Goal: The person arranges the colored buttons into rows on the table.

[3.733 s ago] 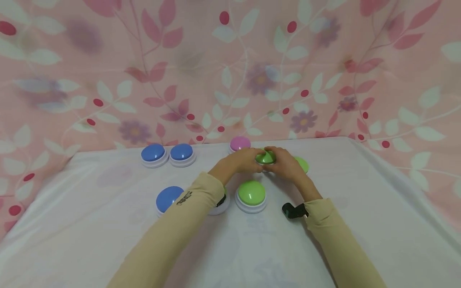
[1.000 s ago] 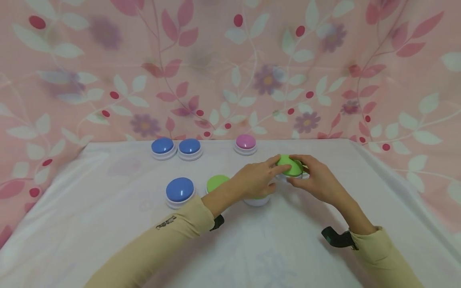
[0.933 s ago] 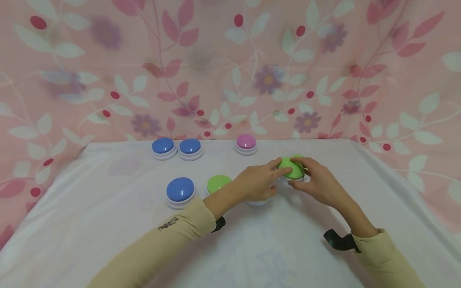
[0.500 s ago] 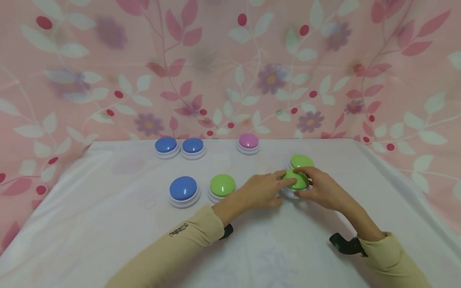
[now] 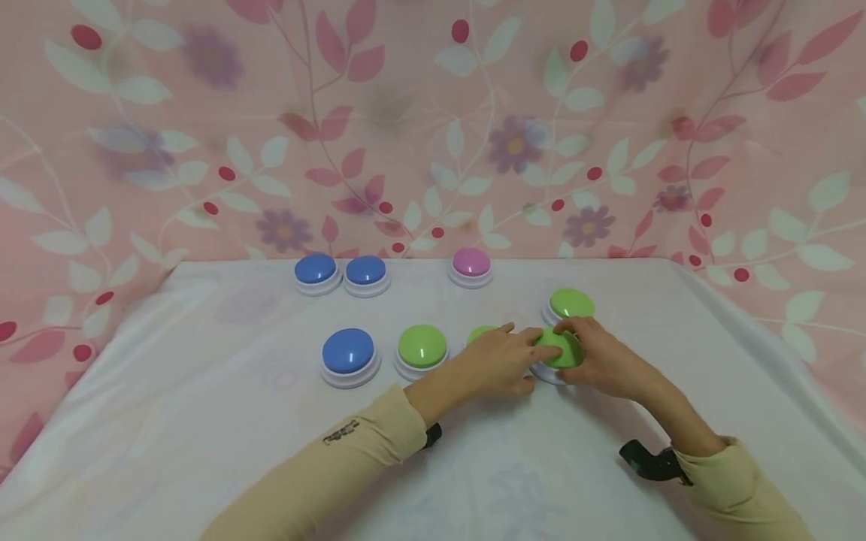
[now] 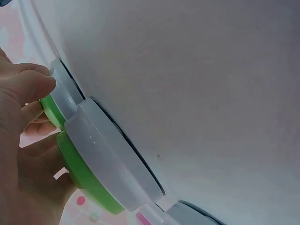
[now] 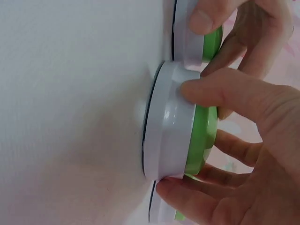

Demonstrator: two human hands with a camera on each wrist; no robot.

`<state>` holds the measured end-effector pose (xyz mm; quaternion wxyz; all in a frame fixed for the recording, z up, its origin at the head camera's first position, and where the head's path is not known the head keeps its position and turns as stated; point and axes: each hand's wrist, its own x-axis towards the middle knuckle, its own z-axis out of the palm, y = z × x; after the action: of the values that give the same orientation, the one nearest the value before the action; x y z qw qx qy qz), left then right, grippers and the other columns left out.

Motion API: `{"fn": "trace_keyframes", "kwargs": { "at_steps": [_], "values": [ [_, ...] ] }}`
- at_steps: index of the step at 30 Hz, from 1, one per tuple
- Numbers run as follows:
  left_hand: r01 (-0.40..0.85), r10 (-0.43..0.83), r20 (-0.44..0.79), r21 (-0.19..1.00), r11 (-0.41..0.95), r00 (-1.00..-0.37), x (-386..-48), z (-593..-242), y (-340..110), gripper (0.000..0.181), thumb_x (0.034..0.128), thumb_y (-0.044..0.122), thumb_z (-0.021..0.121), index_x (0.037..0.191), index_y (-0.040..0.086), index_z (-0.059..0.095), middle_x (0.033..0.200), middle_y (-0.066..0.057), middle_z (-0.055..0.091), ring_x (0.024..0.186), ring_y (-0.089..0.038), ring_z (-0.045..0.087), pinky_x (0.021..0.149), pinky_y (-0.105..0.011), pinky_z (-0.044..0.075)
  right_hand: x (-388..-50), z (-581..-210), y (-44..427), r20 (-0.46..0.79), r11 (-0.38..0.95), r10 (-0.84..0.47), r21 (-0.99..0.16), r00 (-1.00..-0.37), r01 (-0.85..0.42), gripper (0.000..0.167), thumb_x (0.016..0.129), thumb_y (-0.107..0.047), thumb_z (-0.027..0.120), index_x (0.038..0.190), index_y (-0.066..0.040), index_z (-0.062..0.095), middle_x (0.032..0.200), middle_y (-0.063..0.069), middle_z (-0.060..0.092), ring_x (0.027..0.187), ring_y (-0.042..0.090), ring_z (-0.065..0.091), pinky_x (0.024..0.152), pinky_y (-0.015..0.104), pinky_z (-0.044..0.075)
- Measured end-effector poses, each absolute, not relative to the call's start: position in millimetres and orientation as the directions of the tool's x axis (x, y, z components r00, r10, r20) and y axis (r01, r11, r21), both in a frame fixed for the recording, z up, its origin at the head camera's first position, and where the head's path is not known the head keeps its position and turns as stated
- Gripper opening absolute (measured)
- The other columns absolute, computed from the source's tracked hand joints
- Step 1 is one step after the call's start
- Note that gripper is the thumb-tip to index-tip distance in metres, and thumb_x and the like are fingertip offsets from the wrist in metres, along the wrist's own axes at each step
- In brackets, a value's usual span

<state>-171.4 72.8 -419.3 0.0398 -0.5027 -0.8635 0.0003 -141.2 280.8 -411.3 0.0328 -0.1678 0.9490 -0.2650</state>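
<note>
In the head view, my right hand (image 5: 612, 361) grips a green push button (image 5: 563, 348) with a white base from its right side. The right wrist view has my thumb on the white base (image 7: 168, 122) and fingers round its far side. From the left, my left hand (image 5: 497, 364) holds the same button, its forefinger lying on the dome. Whether the left thumb touches its base cannot be told. Partly hidden behind the left hand is a neighbouring green button (image 5: 479, 333). Close behind the held one stands another green button (image 5: 572, 302).
Left of the hands, a green button (image 5: 422, 346) and a blue button (image 5: 348, 351) stand on the white cloth (image 5: 203, 421). Farther back are two blue buttons (image 5: 315, 268) and a pink button (image 5: 471, 261). A floral curtain (image 5: 406, 113) hangs behind.
Both hands have brought the green button nearer to the body and right, down to the cloth in front of the far-right green button. That far button has come into fuller view.
</note>
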Motion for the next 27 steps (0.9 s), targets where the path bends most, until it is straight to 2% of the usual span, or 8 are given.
{"fn": "trace_keyframes", "kwargs": {
  "at_steps": [2, 11, 18, 22, 27],
  "values": [
    [0.868, 0.868, 0.069, -0.040, 0.495, -0.492, -171, -419, 73, 0.054, 0.0933, 0.028, 0.060, 0.146, 0.028, 0.049, 0.147, -0.007, 0.051, 0.134, -0.017, 0.049, 0.115, -0.041, 0.035, -140, -411, 278, 0.019, 0.813, -0.323, -0.507, -0.946, -0.288, 0.063, 0.078, -0.015, 0.083, 0.127, 0.004, 0.048, 0.127, 0.026, 0.050, 0.115, 0.040, 0.050, 0.097, 0.060, 0.046],
    [0.866, 0.869, 0.057, -0.070, 0.495, -0.492, -171, -419, 74, 0.055, 0.0938, 0.030, 0.060, 0.147, 0.029, 0.047, 0.148, -0.007, 0.049, 0.136, -0.017, 0.047, 0.115, -0.041, 0.034, -137, -407, 274, -0.014, 0.829, -0.314, -0.491, -0.949, -0.267, 0.065, 0.079, -0.016, 0.083, 0.129, 0.002, 0.045, 0.128, 0.027, 0.048, 0.115, 0.042, 0.051, 0.095, 0.062, 0.047],
    [0.862, 0.861, 0.042, -0.012, 0.507, -0.506, -171, -415, 76, 0.055, 0.0913, 0.027, 0.062, 0.145, 0.029, 0.051, 0.147, -0.007, 0.051, 0.131, -0.022, 0.053, 0.113, -0.039, 0.037, -136, -407, 277, -0.025, 0.821, -0.314, -0.509, -0.949, -0.258, 0.063, 0.081, -0.018, 0.081, 0.129, 0.002, 0.045, 0.127, 0.027, 0.048, 0.115, 0.042, 0.050, 0.096, 0.062, 0.046],
    [0.859, 0.858, 0.033, 0.017, 0.512, -0.513, -173, -412, 77, 0.054, 0.0903, 0.025, 0.062, 0.143, 0.030, 0.053, 0.145, -0.006, 0.053, 0.119, -0.023, 0.061, 0.105, -0.036, 0.046, -138, -406, 280, -0.023, 0.810, -0.332, -0.520, -0.943, -0.273, 0.060, 0.082, -0.019, 0.080, 0.128, 0.003, 0.047, 0.126, 0.027, 0.050, 0.110, 0.038, 0.051, 0.093, 0.058, 0.048],
    [0.861, 0.860, 0.046, 0.029, 0.508, -0.509, -176, -405, 77, 0.050, 0.0893, 0.024, 0.064, 0.138, 0.031, 0.058, 0.134, -0.001, 0.061, 0.106, -0.016, 0.065, 0.089, -0.030, 0.054, -140, -401, 287, -0.014, 0.775, -0.372, -0.554, -0.928, -0.303, 0.056, 0.086, -0.022, 0.076, 0.128, 0.005, 0.051, 0.126, 0.023, 0.055, 0.107, 0.037, 0.055, 0.088, 0.051, 0.052]
  ]
}}
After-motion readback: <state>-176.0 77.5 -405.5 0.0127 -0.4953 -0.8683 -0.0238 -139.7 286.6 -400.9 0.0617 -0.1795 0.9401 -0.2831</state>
